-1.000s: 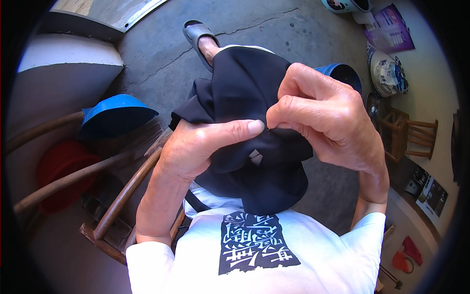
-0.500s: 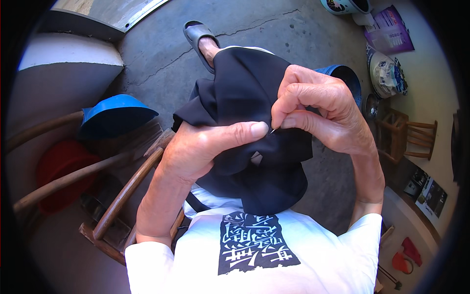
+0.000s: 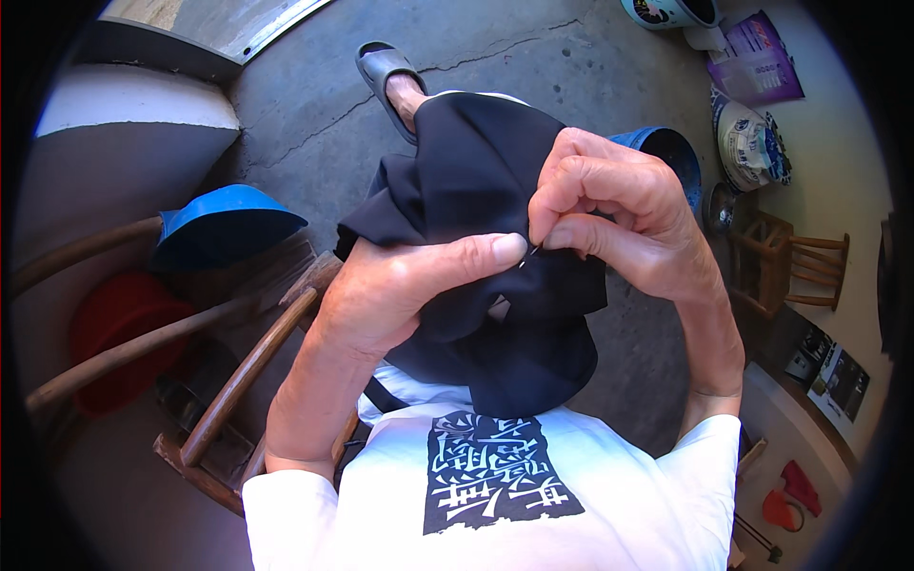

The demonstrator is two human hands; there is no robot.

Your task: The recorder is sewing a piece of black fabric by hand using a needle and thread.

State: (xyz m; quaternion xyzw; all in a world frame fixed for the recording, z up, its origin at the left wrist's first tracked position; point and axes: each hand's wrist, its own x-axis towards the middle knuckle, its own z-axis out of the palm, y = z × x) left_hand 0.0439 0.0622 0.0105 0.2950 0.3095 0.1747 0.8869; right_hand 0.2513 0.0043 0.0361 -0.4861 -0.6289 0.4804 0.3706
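Black cloth (image 3: 476, 181) lies bunched across my lap. My left hand (image 3: 400, 285) grips it, thumb pressed flat on top and the fingers hidden underneath. My right hand (image 3: 619, 209) is closed in a pinch, thumb against forefinger, just right of the left thumb tip. A thin sewing needle (image 3: 533, 251) sticks out of that pinch, slanting down toward the cloth beside my left thumb. Whether its point is in the fabric I cannot tell. A small pale patch (image 3: 498, 307) shows among the folds below.
At left are a blue dustpan-like scoop (image 3: 224, 224), a red basin (image 3: 124, 333) and a wooden chair (image 3: 248, 381). At right stand a blue bucket (image 3: 671, 152), a small wooden chair (image 3: 790, 262) and a patterned sack (image 3: 747, 143). Grey concrete floor (image 3: 495, 48) stretches ahead.
More of the needle shows below my right fingertips, its bright end now lower beside the left thumb. Both hands have shifted only slightly; the cloth lies almost the same.
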